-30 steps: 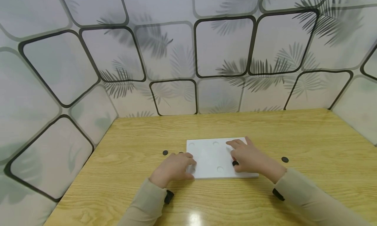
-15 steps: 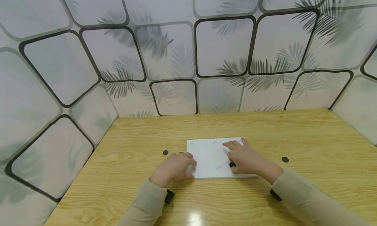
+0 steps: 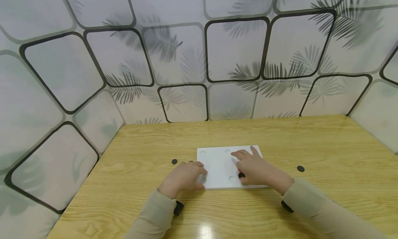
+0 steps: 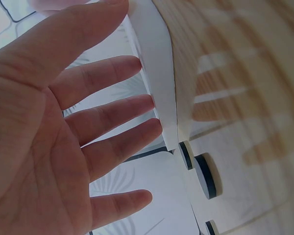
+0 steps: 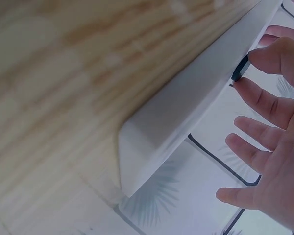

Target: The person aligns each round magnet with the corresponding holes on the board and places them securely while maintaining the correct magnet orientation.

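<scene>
A white rectangular board (image 3: 217, 166) with shallow round recesses lies on the table. My right hand (image 3: 256, 169) is over its right half, pinching a small black disc (image 3: 241, 175) between thumb and index finger, the other fingers spread. The disc is just right of the front recess (image 3: 232, 179), and in the right wrist view the pinched disc (image 5: 240, 68) is right at the board's top face. At the left edge, my left hand (image 3: 184, 176) rests its fingertips and thumb on the board (image 4: 159, 63), fingers fairly straight and holding no disc.
On the wooden table (image 3: 149, 142), one black disc (image 3: 174, 161) lies left of the board and another disc (image 3: 191, 161) shows partly behind the left hand. A further disc (image 3: 300, 168) lies to the right. A patterned wall (image 3: 183, 100) stands behind the table.
My right hand has slid left across the board with the pinched disc, bringing it close to the front recess. The left hand and the board have stayed in place.
</scene>
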Action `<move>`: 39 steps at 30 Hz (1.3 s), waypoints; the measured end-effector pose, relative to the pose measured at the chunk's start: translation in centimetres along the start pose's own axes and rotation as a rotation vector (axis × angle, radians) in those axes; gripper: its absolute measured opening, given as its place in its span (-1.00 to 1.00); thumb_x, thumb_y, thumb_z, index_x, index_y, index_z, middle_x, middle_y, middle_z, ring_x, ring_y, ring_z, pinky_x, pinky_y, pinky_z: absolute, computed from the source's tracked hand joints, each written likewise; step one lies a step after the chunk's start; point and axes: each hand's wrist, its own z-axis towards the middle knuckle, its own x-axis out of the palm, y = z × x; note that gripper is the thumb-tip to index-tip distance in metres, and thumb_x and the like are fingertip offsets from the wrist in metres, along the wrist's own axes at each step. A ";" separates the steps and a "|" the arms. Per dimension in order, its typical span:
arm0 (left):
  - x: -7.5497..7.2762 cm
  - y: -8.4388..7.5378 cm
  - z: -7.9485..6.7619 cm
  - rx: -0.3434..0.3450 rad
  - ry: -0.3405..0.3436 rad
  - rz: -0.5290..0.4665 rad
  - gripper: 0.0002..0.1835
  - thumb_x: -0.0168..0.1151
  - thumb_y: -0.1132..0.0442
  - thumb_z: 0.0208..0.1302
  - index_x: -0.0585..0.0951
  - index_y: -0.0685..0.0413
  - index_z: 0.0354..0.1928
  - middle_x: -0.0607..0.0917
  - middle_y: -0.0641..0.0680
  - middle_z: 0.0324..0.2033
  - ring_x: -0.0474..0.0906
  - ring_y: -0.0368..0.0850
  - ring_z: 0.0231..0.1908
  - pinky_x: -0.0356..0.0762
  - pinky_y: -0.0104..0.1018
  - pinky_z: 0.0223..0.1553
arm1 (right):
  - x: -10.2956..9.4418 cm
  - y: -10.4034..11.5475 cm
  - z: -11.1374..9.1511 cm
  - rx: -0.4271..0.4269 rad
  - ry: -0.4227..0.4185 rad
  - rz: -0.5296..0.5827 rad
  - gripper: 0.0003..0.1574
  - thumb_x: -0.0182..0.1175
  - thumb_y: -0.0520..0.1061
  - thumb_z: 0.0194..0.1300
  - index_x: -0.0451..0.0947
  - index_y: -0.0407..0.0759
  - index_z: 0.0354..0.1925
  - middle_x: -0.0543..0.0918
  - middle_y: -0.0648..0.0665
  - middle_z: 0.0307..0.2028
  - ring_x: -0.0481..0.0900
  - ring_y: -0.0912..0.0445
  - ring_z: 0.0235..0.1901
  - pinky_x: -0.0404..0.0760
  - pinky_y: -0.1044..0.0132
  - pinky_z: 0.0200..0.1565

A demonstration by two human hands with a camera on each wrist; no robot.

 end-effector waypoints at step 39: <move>-0.2 -0.2 0.0 -0.008 -0.005 0.013 -0.53 0.31 -0.08 -0.06 0.59 -0.11 -0.06 0.50 -0.02 0.00 0.44 -0.09 -0.05 0.40 -0.03 -0.11 | -0.3 1.7 1.2 -0.014 0.038 -0.014 -0.73 0.22 -0.14 -0.10 0.39 0.06 -0.78 0.33 -0.19 0.14 0.20 -0.11 0.15 0.03 -0.33 0.03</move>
